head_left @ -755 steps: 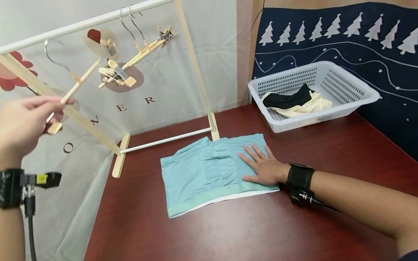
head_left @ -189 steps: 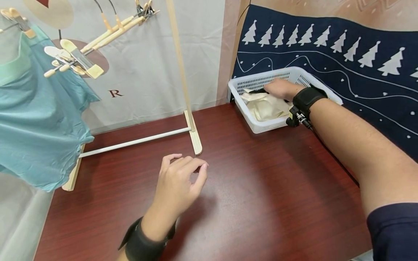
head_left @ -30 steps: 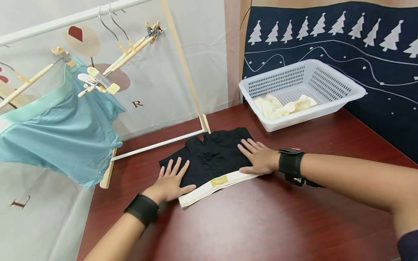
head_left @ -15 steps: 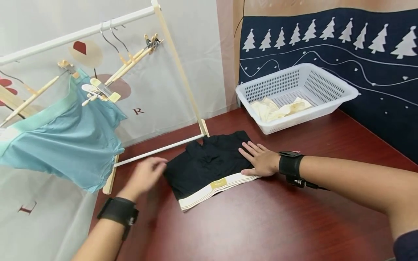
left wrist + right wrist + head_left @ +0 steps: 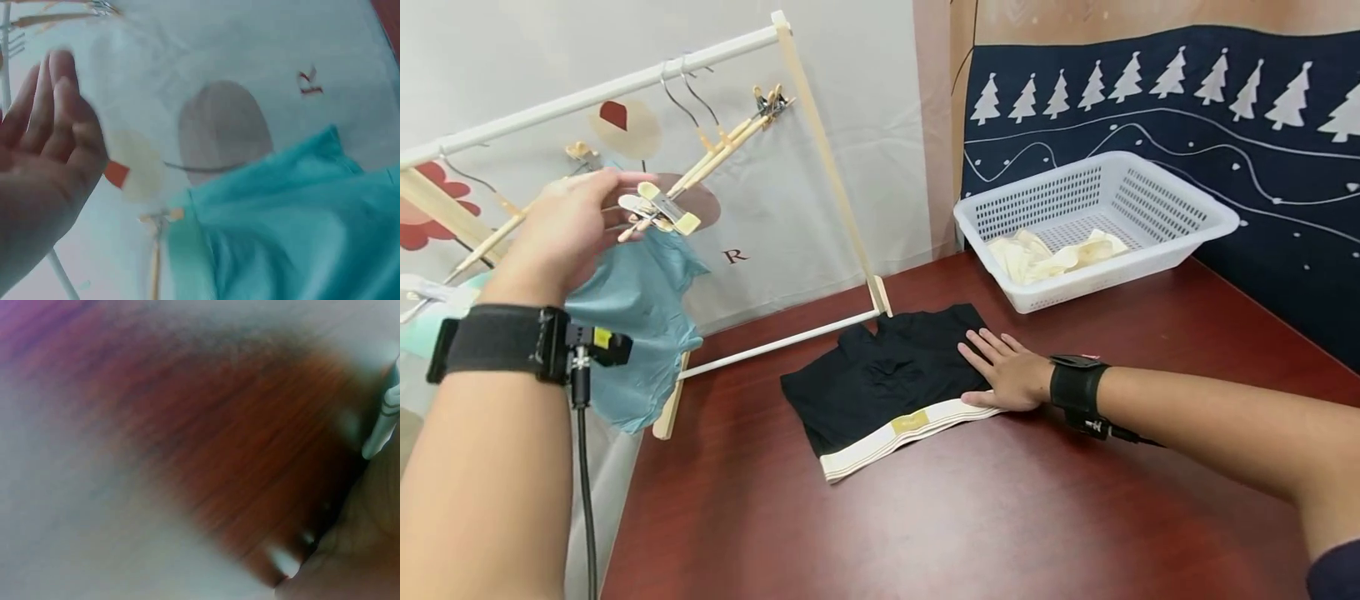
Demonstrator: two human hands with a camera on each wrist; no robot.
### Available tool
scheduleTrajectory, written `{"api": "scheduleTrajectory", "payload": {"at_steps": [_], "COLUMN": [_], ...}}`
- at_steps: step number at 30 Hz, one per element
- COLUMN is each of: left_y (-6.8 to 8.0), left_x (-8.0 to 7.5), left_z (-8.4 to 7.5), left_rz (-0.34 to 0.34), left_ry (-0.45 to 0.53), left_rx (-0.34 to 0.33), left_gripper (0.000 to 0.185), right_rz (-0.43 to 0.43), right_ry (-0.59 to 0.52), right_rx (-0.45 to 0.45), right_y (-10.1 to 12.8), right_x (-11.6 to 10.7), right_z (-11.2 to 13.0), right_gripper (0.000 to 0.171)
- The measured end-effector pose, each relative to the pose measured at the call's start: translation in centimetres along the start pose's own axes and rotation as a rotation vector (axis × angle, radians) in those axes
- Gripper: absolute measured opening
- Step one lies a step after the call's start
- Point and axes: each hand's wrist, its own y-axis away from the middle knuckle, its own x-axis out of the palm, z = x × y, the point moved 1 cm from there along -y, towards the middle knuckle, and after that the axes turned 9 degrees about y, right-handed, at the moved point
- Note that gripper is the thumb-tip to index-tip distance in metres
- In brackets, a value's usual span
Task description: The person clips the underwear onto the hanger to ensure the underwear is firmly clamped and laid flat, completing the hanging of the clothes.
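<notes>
Black wrist straps on both bare forearms, each with a small camera and cable; a navy sleeve on the right.

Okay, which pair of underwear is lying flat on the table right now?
The black pair, pressed by the right hand. The teal pair hangs from the rack; the cream one sits in the basket.

Bare table (image 5: 1000, 517) from 4 to 8 o'clock of the black shorts (image 5: 887, 375) is open for passage. Rack foot bar (image 5: 778, 342) blocks 11 o'clock; white basket (image 5: 1180, 242) stands at 2 o'clock.
</notes>
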Motion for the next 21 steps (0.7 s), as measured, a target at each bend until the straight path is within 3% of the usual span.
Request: {"api": "scheduleTrajectory", "payload": {"at_steps": [4, 7, 11, 21], "left_y": [-1.2, -1.3, -1.1, -0.8], "left_x": [1.8, 2.6, 3.3, 3.9], "left_z": [-0.7, -0.8, -0.8, -2.2], "left_rz": [0.170, 0.207, 0.184, 0.038], "left_ry": [-0.066, -0.051, -0.048, -0.321], "left_rx": [-0.091, -0.097, -0.095, -0.078], "left_gripper": [0.025, 0.022, 0.024, 0.025], "right_rz": [-0.033, -0.049, -0.061, -0.067], "right_ry": [-0.008, -0.005, -0.015, -0.009], "right_rx": [-0.001, 0.001, 0.004, 0.008], "right_y": [-0.1, -0.3, -0.4, -0.5], "right_x": [0.8, 1.1, 1.0, 1.2], "right_z": [-0.3, -0.3, -0.3, -0.4], "right_gripper": [0.096, 0.094, 0.092, 0.092]}}
